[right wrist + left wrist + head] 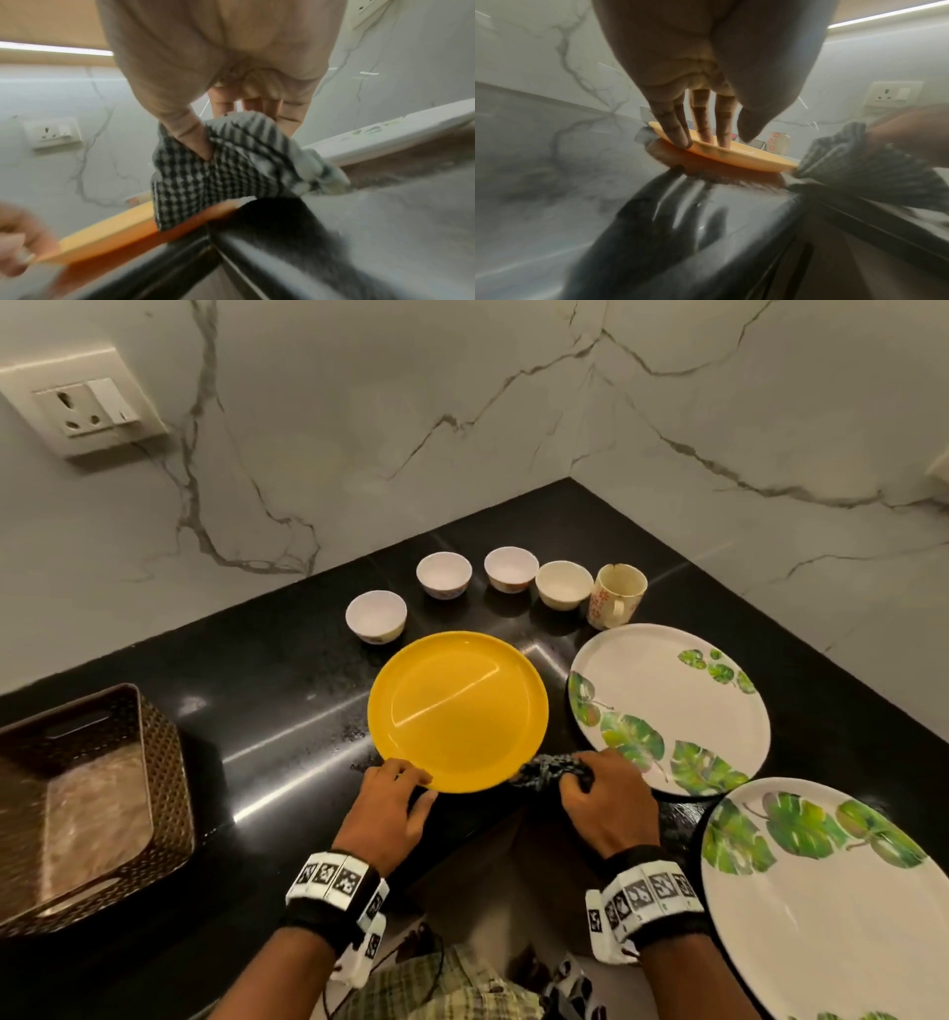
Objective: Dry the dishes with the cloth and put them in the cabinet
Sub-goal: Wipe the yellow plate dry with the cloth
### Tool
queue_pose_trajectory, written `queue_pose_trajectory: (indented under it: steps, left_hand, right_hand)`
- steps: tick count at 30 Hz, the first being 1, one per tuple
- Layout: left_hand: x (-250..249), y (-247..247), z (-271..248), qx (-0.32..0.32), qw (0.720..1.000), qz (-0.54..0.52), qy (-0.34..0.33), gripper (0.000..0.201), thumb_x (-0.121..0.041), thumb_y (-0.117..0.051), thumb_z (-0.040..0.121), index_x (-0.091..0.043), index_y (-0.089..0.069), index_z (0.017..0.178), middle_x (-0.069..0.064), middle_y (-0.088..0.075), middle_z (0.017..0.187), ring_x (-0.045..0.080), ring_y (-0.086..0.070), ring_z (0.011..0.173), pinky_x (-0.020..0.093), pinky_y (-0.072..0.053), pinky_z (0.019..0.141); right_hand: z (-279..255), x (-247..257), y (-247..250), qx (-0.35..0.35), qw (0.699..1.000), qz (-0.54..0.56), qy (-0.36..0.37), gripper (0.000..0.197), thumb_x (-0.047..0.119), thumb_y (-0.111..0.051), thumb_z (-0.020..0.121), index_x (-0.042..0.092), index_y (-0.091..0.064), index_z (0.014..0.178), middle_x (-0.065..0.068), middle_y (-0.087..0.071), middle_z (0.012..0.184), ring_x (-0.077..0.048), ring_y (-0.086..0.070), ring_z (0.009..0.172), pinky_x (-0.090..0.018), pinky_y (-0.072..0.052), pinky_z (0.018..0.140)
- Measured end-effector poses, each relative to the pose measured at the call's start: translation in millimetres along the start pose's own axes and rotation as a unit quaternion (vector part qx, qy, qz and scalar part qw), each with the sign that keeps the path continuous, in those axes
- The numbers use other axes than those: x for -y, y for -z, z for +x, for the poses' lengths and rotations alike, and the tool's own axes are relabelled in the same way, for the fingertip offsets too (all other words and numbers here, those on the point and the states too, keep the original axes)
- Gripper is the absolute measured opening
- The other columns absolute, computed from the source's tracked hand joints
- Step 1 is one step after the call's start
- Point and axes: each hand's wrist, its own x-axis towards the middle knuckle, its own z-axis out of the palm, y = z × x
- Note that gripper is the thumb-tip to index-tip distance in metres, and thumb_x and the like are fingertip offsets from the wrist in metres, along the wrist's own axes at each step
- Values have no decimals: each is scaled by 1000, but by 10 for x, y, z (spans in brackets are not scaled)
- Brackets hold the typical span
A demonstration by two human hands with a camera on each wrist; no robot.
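A yellow plate [457, 711] lies on the black counter [267, 690] in front of me. My left hand [411, 785] rests on its near-left rim. In the left wrist view its fingers [703, 125] lie straight inside the yellow plate [744, 156], with the thumb just off it. My right hand [590, 783] grips a bunched black-and-white checked cloth [549, 770] at the plate's near-right rim. In the right wrist view the cloth [218, 178] hangs over the rim of the plate [107, 229], and the thumb is tucked into its folds.
Several small white bowls [444, 574] and a patterned mug [616, 600] stand behind the plate. Two white leaf-print plates [683, 706] [821, 891] lie on the right. A brown woven basket [154, 737] sits at the left. Marble walls enclose the corner, with a socket [92, 410].
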Motion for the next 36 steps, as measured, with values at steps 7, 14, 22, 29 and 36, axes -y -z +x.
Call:
queue_pose_trajectory:
  steps: [7,14,22,29,36]
  left_hand:
    - [67,133,185,-108,940,-207,249,55,-33,-78,88,-15,-45,128,4,-60,109,12,-64,79,32,-50,73]
    - [-18,330,349,-111,920,-235,292,20,-19,-58,98,-10,-46,112,3,-59,88,31,-59,89,35,-39,67]
    - [-487,722,47,-272,856,-426,110,44,-46,-34,107,-11,-57,120,0,-68,99,12,-64,86,34,-53,78]
    - [-1046,902,97,-233,791,-555,112,49,-61,-38,94,-24,-70,94,-4,-78,92,17,-73,91,40,-57,85]
    - [-1089,865,160,-242,764,-579,147,49,-66,-46,89,-20,-64,86,-3,-72,80,23,-68,86,38,-53,81]
  right_hand:
    - [37,264,191,-107,955,265,-79,27,39,-51,84,15,-63,84,-5,-65,84,-24,-60,79,-34,-42,67]
    - [-24,421,197,-65,931,351,-72,19,17,-58,99,26,-68,113,8,-72,105,-9,-67,99,-37,-57,88]
    - [5,686,193,-159,944,279,79,46,11,-61,99,26,-57,142,8,-66,129,-10,-65,113,-39,-55,101]
    - [-261,1085,-25,-112,925,79,355,55,35,-62,98,21,-50,149,-5,-51,152,-31,-44,132,-47,-38,114]
    - [-318,873,93,-189,877,-53,438,44,30,-61,96,33,-59,140,12,-53,149,-33,-56,115,-47,-47,94]
